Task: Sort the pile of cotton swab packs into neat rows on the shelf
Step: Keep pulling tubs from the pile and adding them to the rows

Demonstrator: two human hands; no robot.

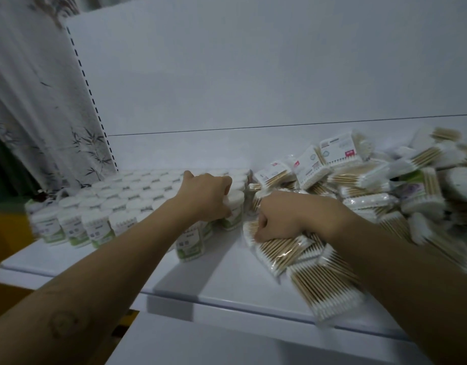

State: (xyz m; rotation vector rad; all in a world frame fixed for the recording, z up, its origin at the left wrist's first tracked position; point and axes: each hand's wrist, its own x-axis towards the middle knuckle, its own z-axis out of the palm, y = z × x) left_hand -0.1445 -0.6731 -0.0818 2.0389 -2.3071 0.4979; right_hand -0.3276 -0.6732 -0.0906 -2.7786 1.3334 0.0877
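My left hand (208, 196) curls round a white-lidded round tub of cotton swabs (233, 208) at the right end of the neat rows of matching tubs (116, 204). My right hand (282, 217) grips a flat clear pack of wooden-stick swabs (279, 250) at the edge of the loose pile (371, 180) on the white metal shelf (221, 280).

Left hand (208, 196) grips a round tub (233, 212) at the right edge of the tub rows (116, 204) on the shelf (227, 280). Right hand (282, 217) sits fisted on the pile of flat packs (371, 180) just beside, its grip hidden.
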